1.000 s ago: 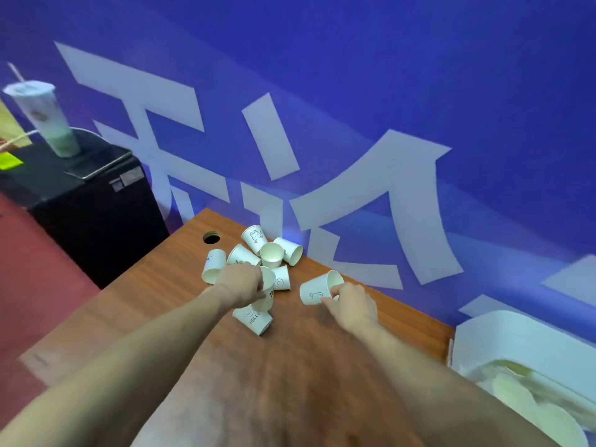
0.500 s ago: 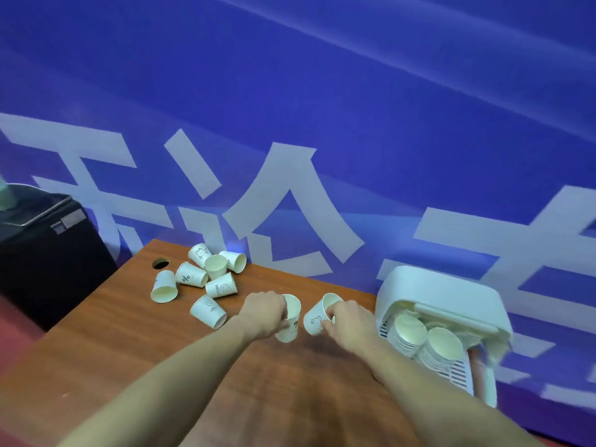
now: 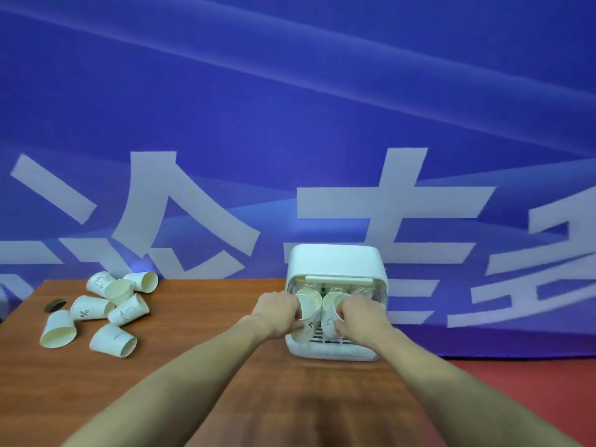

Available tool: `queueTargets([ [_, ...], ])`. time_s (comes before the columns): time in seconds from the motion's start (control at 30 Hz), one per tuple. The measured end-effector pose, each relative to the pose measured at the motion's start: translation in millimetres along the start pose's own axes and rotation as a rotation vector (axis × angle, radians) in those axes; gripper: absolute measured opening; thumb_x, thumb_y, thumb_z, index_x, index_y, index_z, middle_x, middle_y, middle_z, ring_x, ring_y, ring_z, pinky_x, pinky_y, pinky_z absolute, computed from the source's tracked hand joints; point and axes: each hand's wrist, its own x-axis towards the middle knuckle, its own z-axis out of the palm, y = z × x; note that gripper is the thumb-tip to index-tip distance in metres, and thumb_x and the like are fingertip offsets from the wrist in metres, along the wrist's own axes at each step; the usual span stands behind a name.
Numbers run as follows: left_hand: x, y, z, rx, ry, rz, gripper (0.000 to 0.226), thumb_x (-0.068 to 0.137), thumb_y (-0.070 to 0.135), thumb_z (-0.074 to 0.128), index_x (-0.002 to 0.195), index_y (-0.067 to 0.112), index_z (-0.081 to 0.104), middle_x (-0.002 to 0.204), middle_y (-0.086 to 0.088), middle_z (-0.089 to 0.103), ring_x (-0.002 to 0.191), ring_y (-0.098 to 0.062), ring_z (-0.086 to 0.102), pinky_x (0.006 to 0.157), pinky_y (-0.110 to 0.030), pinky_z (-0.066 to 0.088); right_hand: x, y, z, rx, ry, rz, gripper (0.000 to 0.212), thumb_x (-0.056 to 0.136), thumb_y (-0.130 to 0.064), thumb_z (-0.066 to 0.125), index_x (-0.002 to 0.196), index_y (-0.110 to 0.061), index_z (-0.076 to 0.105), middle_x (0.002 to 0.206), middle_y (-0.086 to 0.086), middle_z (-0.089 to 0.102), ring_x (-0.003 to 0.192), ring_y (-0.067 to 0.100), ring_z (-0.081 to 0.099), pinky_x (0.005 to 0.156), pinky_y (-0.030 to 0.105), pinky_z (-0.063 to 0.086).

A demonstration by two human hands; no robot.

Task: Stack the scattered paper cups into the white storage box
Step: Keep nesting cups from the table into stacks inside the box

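Your left hand (image 3: 280, 312) and right hand (image 3: 361, 314) each pinch a white paper cup (image 3: 309, 309) inside the white plastic storage box (image 3: 335, 262) at 1 o'clock; off-axis nesting risks jamming.

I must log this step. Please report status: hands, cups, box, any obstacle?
Left hand grips one cup, right hand grips another cup. Both at white storage box opening. Seven loose cups left on table. Nothing blocking.

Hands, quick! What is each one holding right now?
Left hand: holds a paper cup at the box.
Right hand: holds another cup beside it.
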Motion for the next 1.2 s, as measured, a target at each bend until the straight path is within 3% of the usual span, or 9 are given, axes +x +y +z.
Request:
queueTargets([
  [0.1,18,39,2,-0.023,-0.011,0.067,0.027,0.092,0.045,0.060,0.107,0.028,0.074,0.106,-0.002,0.070,0.102,-0.024,0.063,0.076,-0.029,0.042,-9,43,-5,0.008,-0.019,0.057,0.031,0.084,-0.028,0.059,0.061,-0.021,0.039,0.068,-0.003,0.044,0.080,0.029,0.056,0.069,0.029,0.038],
  [0.37,59,98,23,0.029,0.001,0.124,0.030,0.092,0.047,0.057,0.103,0.025,0.074,0.094,-0.004,0.070,0.091,-0.026,0.064,0.072,-0.032,0.049,-12,114,-6,0.013,0.001,0.123,0.019,0.087,-0.028,0.060,0.078,-0.020,0.045,0.079,-0.003,0.044,0.088,0.027,0.058,0.070,0.029,0.035],
  [0.63,94,123,47,0.089,-0.024,0.123,0.035,0.097,0.042,0.049,0.100,0.016,0.073,0.099,-0.011,0.070,0.091,-0.031,0.065,0.067,-0.032,0.041,7,149,14,0.019,-0.031,0.145,0.032,0.086,-0.021,0.057,0.064,-0.022,0.034,0.065,-0.008,0.036,0.073,0.022,0.048,0.065,0.029,0.033],
  [0.77,107,136,64,0.122,-0.080,0.101,0.035,0.100,0.038,0.045,0.102,0.011,0.067,0.106,-0.013,0.067,0.094,-0.032,0.065,0.067,-0.033,0.040,15,165,31,0.042,-0.096,0.176,0.019,0.085,-0.020,0.055,0.071,-0.020,0.044,0.072,-0.004,0.046,0.088,0.025,0.062,0.068,0.028,0.036],
  [1.03,133,154,92,0.241,-0.164,0.038,0.021,0.099,0.016,0.047,0.107,0.015,0.066,0.109,-0.009,0.067,0.099,-0.029,0.065,0.070,-0.031,0.043,36,195,60,0.046,-0.133,0.160,0.007,0.088,-0.025,0.054,0.083,-0.020,0.055,0.097,0.003,0.067,0.092,0.027,0.064,0.071,0.029,0.041],
  [1.2,136,160,96,0.300,-0.192,0.054,0.022,0.096,0.010,0.047,0.106,0.014,0.067,0.108,-0.009,0.068,0.100,-0.030,0.065,0.073,-0.033,0.045,40,203,72,0.000,-0.122,0.133,0.021,0.091,-0.030,0.050,0.098,-0.015,0.064,0.101,0.005,0.068,0.095,0.029,0.064,0.073,0.031,0.041],
])
